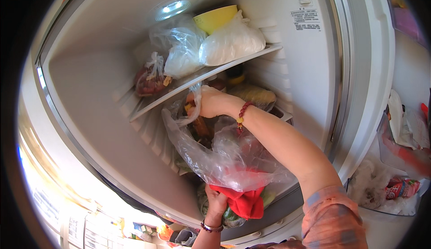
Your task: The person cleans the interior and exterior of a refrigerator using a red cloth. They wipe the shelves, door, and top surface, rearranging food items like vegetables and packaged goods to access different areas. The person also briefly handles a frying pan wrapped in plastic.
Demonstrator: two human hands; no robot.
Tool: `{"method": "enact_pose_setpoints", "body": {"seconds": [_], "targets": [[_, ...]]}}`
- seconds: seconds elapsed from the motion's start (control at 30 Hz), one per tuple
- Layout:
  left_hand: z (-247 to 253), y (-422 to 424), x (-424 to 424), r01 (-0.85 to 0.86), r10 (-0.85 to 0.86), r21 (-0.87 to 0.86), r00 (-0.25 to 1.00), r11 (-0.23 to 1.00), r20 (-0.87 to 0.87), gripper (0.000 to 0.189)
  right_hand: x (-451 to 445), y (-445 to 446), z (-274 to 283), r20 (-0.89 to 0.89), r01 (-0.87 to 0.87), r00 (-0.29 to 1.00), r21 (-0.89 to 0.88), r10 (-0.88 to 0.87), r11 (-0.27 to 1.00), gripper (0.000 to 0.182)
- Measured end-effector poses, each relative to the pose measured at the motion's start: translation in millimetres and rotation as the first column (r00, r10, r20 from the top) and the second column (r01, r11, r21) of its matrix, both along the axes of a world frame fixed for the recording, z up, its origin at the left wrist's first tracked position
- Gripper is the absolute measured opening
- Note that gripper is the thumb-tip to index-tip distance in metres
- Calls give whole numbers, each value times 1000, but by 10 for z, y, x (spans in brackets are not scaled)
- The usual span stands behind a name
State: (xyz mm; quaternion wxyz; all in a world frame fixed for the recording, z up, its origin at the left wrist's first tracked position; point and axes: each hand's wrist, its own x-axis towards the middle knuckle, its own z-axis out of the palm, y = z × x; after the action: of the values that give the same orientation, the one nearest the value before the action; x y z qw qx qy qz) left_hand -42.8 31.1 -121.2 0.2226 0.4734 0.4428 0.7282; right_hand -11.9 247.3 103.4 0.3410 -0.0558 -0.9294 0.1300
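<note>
Inside an open refrigerator, my right hand [213,101] is closed on the gathered handle of a large clear plastic bag [198,158], just below the shelf. The bag spreads down toward me. Brownish items [202,127] show behind its opening, too obscured to name. Lower down, my left hand [217,200] grips a bright red cloth [247,203] under the bag's near edge. The bag covers the cloth's upper part. Green vegetables in clear wrap [232,217] lie under and beside the cloth.
The white-edged shelf [215,75] above my right hand holds white-filled plastic bags [232,46], a yellow bowl [217,18] and a knotted bag of dark red food [151,80]. A yellowish wrapped package [254,95] lies beneath it. At right, the open door has loaded bins [384,208].
</note>
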Motion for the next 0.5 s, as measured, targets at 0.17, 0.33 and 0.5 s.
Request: {"method": "enact_pose_setpoints", "body": {"seconds": [0.17,0.33,0.5], "targets": [[46,-44,67,-75,75,-14,997,997,30,44,-18,-26,19,37,-17,999,10,17,1000,35],[33,-71,58,-76,77,-25,995,997,63,47,-5,-63,25,28,-64,997,-124,68,990,41],[15,-57,38,-73,74,-20,996,997,54,51,3,-50,-79,-2,-187,982,-127,189,974,58]]}}
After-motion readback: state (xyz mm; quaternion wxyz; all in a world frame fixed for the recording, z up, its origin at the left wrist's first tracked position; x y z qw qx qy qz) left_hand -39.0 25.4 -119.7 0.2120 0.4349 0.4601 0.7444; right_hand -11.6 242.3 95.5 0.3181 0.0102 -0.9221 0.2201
